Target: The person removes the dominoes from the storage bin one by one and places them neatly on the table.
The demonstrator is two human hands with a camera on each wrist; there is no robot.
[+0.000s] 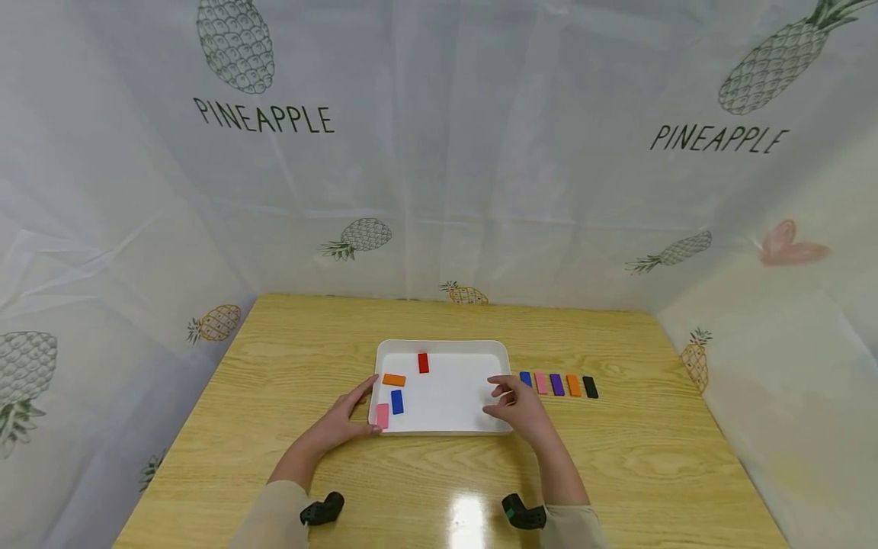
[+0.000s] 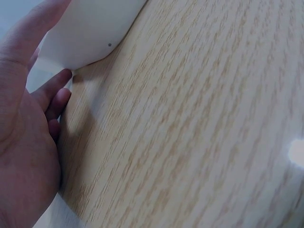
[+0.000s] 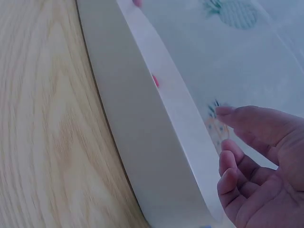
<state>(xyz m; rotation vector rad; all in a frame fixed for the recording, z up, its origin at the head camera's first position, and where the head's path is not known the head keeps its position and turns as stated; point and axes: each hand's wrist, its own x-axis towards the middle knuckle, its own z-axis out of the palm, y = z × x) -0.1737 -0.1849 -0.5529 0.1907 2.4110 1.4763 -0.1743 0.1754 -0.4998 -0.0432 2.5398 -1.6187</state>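
1. On the wooden counter (image 1: pixel 617 473), about midway between its left and right edges, sits a white tray (image 1: pixel 446 347) with a raised rim.
2. Four small blocks lie in the tray: a red block (image 1: pixel 423 363) toward its far edge, an orange block (image 1: pixel 394 380) by its left wall, a blue block (image 1: pixel 396 401) just nearer than that, and a pink block (image 1: pixel 382 415) in the near left corner.
3. At the tray's near left corner rests the left hand (image 1: pixel 346 418), fingers straight and loose along the outside of the rim, thumb lying along the left wall; it clasps nothing. From the left wrist view the fingertips (image 2: pixel 57 83) meet the tray's underside at the corner.
4. By the tray's right wall is the right hand (image 1: pixel 517 404), fingers gently bent and spread over the rim, nothing held between them. From the right wrist view the fingers (image 3: pixel 237 164) sit just beside the rim; I cannot tell whether they touch it.
5. Right of the tray, toward the counter's right edge, a row of five blocks (image 1: pixel 557 384) lies side by side on the bare wood: blue, pink, purple, orange, black, the blue one nearest the tray and just beyond the right hand.
6. Behind the counter's far edge hangs a pale curtain (image 1: pixel 439 152) printed with pineapples.
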